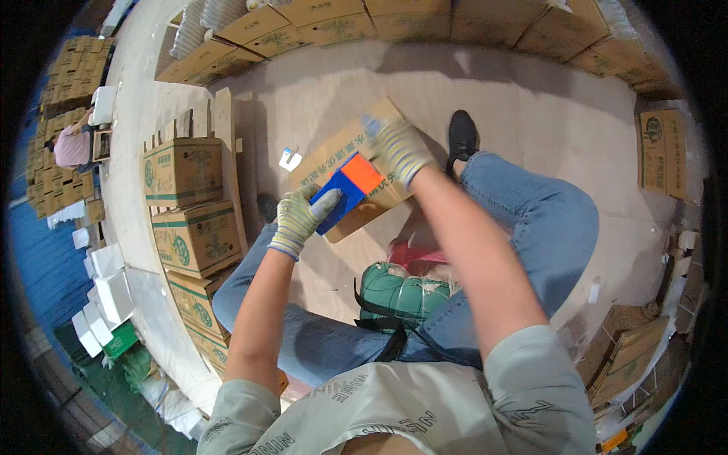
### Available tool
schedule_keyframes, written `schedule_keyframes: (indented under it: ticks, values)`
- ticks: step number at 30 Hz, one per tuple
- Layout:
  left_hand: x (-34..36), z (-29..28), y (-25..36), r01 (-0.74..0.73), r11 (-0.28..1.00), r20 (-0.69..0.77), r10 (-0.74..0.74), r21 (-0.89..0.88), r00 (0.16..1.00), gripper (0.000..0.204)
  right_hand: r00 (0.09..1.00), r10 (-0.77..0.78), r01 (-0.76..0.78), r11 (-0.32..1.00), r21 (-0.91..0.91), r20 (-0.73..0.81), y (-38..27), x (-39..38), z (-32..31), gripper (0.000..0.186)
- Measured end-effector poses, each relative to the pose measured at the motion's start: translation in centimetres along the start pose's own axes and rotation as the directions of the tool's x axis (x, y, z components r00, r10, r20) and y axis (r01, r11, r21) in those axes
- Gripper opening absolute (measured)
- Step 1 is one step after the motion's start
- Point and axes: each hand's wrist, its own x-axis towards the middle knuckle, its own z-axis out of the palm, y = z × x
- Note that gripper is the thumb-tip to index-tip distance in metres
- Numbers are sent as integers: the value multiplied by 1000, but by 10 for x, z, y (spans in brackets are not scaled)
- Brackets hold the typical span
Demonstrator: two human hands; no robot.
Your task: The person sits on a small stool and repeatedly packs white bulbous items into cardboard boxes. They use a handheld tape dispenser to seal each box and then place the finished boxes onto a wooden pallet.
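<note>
My left hand (298, 218), in a pale glove with yellow and grey stripes, is closed on a flat blue and orange piece (343, 199) whose exact kind I cannot make out. Its orange end points up and to the right. Farther off, my right hand (400, 149), gloved alike, is blurred by motion, and its fingers look closed around a small pale blue thing (369, 125) too smeared to name. Beneath both hands lies a brown cardboard box (356, 155) with green print. Between my legs sits a green wrapped bundle (402, 292) beside something pink-red.
Stacked printed cartons (182, 173) stand by a wooden pallet on the left. A row of open cartons (409, 21) lines the far side. Another carton (663, 154) is at the right. A white scrap (289, 159) lies on the floor. A person (72, 144) is far left.
</note>
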Motion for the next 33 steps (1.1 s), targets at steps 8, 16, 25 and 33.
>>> schedule_keyframes:
  ticks: [8, 16, 25, 33]
  values:
    - [48, -23, 101, 168, 838, 219, -320, 519, 922, 78, 890, 450, -437, 800, -411, -70, 155, 87, -70, 66]
    - [82, 13, 134, 244, 657, 199, -524, 713, 828, 78, 831, 377, -233, 904, -359, 410, 186, 72, 71, 54]
    - [97, 0, 129, 213, 767, 305, -470, 605, 828, 73, 698, 591, -549, 804, -227, 406, 206, 77, 73, 65]
    - [86, -7, 109, 76, 885, 365, -266, 459, 892, 75, 741, 640, -588, 765, -263, 204, 42, 53, 18, 69]
